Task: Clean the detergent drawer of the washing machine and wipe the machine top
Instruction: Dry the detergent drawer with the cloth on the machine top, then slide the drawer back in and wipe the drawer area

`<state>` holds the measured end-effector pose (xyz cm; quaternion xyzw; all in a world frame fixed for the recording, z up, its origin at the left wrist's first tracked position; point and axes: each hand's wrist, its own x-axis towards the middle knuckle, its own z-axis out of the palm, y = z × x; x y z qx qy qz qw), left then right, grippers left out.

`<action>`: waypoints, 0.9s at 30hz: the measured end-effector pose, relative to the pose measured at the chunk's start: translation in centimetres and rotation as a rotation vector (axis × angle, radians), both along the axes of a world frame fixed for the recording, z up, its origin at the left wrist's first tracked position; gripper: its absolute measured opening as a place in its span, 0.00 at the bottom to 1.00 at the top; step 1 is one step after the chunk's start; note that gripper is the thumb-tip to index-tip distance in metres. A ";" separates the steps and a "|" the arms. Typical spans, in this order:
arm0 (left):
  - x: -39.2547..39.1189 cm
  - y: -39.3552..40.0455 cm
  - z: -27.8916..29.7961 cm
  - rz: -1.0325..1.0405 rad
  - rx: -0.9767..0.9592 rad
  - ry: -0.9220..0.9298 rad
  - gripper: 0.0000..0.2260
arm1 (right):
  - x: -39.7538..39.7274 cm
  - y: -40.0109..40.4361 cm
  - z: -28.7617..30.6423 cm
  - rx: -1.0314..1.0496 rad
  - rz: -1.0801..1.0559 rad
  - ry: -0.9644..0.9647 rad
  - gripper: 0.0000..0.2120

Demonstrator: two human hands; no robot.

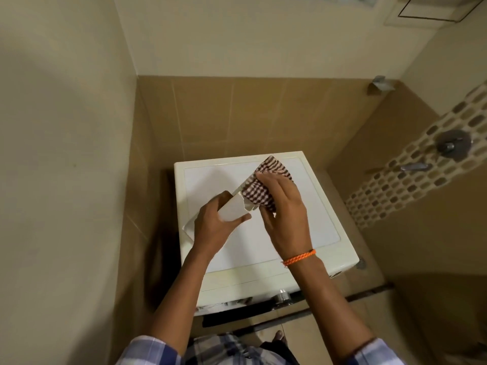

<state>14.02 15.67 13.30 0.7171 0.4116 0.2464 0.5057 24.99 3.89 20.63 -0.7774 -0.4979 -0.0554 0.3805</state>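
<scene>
A white washing machine [311,206] stands below me in a tiled corner, its flat top facing up. Above that top, my left hand [213,230] grips the white detergent drawer [233,210], held out of the machine and tilted. My right hand [283,214] holds a brown-and-white checked cloth [266,185] and presses it against the drawer's far end. An orange braided band sits on my right wrist. Most of the drawer's inside is hidden by the cloth and my hands.
Beige tiled walls close in on the left and behind the machine. A mosaic strip with a metal shower valve [452,144] and tap [415,166] runs along the right wall. A dark threshold [369,293] crosses the floor to the right.
</scene>
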 end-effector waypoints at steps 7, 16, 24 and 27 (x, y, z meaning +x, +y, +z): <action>0.5 0.3 0.6 0.325 -0.268 -0.177 0.24 | 1.2 -1.2 0.3 0.507 -0.159 0.793 0.17; -0.2 -1.3 2.6 0.058 -0.558 -0.146 0.20 | -4.5 -3.0 -6.5 0.012 -0.121 1.091 0.18; -1.8 -5.1 2.7 -0.177 -0.790 -0.172 0.16 | -6.4 -6.7 -8.3 -0.110 -0.354 0.613 0.21; -2.9 -6.0 2.1 -0.287 -0.713 -0.162 0.17 | -5.9 -8.8 -8.7 -0.112 -0.446 0.644 0.14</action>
